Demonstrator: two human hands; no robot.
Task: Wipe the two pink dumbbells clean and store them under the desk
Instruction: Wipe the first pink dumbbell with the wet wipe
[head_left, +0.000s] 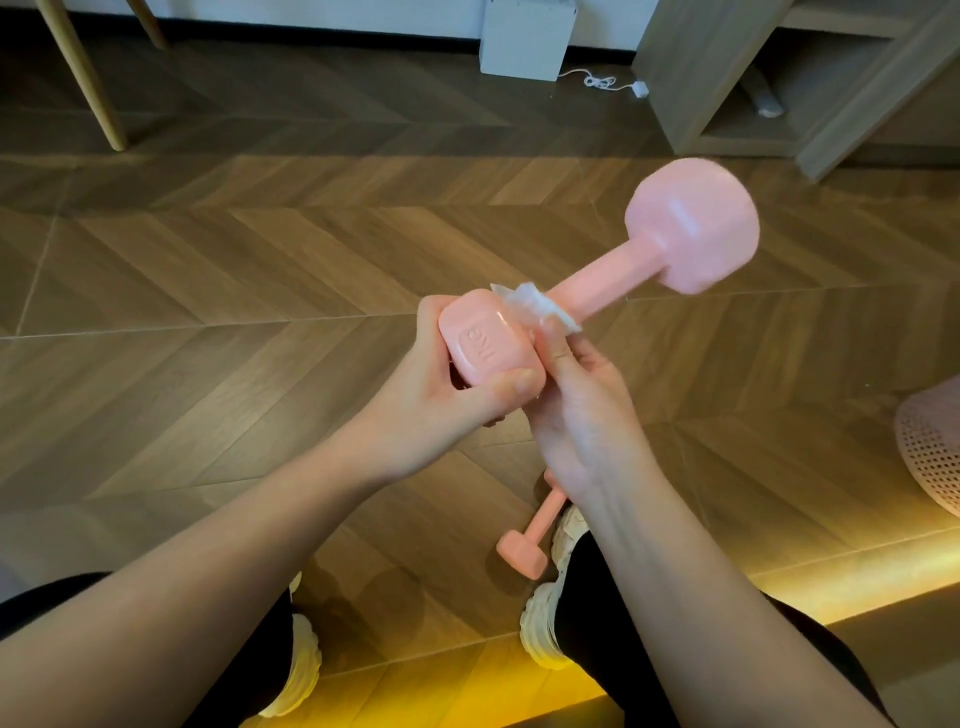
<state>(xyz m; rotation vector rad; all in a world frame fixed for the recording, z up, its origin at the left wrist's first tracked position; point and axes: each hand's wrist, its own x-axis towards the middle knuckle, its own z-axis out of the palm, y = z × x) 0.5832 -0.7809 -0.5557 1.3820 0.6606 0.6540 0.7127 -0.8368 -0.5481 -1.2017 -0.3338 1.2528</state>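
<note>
I hold one pink dumbbell (613, 275) in the air over the wooden floor, its far head pointing up and to the right. My left hand (441, 400) grips the near head, which bears raised lettering. My right hand (576, 410) pinches a white wipe (530, 304) against the handle just behind that head. The second pink dumbbell (524, 545) lies on the floor below my right wrist, beside my right shoe, partly hidden by my arm.
A grey desk unit (800, 83) with open space beneath stands at the back right. A white box (524, 39) and a white cable (602, 82) sit by the wall. Wooden chair legs (88, 78) stand back left. A pink mesh object (935, 447) lies at the right edge.
</note>
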